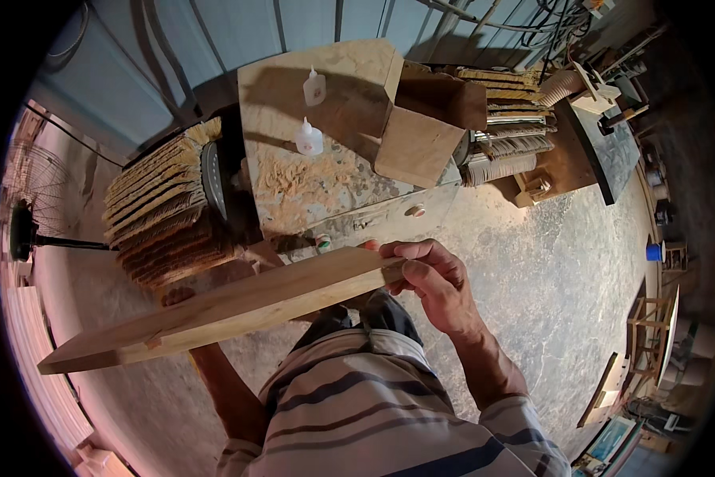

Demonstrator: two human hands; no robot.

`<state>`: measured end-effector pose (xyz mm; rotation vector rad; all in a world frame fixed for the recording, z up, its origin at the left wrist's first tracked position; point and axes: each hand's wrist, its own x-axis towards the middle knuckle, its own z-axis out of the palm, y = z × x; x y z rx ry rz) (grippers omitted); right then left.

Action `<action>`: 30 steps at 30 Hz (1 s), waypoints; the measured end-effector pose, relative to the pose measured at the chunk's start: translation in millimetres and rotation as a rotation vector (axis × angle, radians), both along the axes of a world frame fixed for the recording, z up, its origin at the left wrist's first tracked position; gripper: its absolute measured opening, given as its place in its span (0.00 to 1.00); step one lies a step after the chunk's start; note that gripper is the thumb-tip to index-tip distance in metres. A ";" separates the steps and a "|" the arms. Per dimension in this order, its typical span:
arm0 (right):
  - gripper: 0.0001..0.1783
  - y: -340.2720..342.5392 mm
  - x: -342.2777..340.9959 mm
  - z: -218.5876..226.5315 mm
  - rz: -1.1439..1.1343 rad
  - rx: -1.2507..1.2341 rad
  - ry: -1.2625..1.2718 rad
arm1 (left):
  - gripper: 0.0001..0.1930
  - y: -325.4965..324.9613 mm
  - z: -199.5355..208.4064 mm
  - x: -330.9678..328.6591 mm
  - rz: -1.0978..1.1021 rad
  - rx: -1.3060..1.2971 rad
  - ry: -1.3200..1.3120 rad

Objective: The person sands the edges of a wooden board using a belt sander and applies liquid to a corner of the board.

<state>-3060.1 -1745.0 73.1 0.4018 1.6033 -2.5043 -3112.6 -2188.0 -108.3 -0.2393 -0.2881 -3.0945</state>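
Note:
A long, thick wooden board (238,302) spans the space in front of my torso, tilted, with its left end lower and nearer in the picture. My right hand (435,278) grips the board's right end between thumb and fingers. Beneath the board's left part is my left hand (178,296); only some fingertips show past the far edge, curled against it, and the palm is hidden by the wood. Beyond the board stands a sanding machine cabinet (325,203) with a large bristly flap wheel (166,215) on its left side.
Two white squeeze bottles (310,137) (314,87), wood shavings (294,187) and an open brown box (421,147) sit on the cabinet. Another flap wheel (508,119) is at its right. A fan (27,230) stands left; stacked boards (43,366) lie at lower left.

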 end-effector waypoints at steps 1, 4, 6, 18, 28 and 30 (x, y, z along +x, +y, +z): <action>0.12 -0.8 1.1 -0.4 -0.008 0.012 -0.018 | 0.11 -5.5 -2.6 -0.5 0.009 -0.027 0.018; 0.12 -4.5 3.2 -5.8 -0.035 -0.074 0.030 | 0.12 -15.9 -11.0 3.0 -0.028 0.141 -0.032; 0.13 -5.8 2.9 -7.3 -0.005 -0.127 0.048 | 0.13 -19.1 -11.5 7.6 -0.049 0.291 -0.107; 0.15 -26.1 -8.5 12.6 0.117 -0.122 0.109 | 0.34 59.9 61.4 21.0 0.593 -0.225 -0.931; 0.14 -37.8 -25.5 18.5 0.232 -0.022 0.101 | 0.38 51.4 41.0 43.3 0.540 -0.235 -0.965; 0.14 -39.3 -28.2 14.5 0.248 -0.051 0.127 | 0.38 43.3 36.1 48.5 0.525 -0.260 -0.924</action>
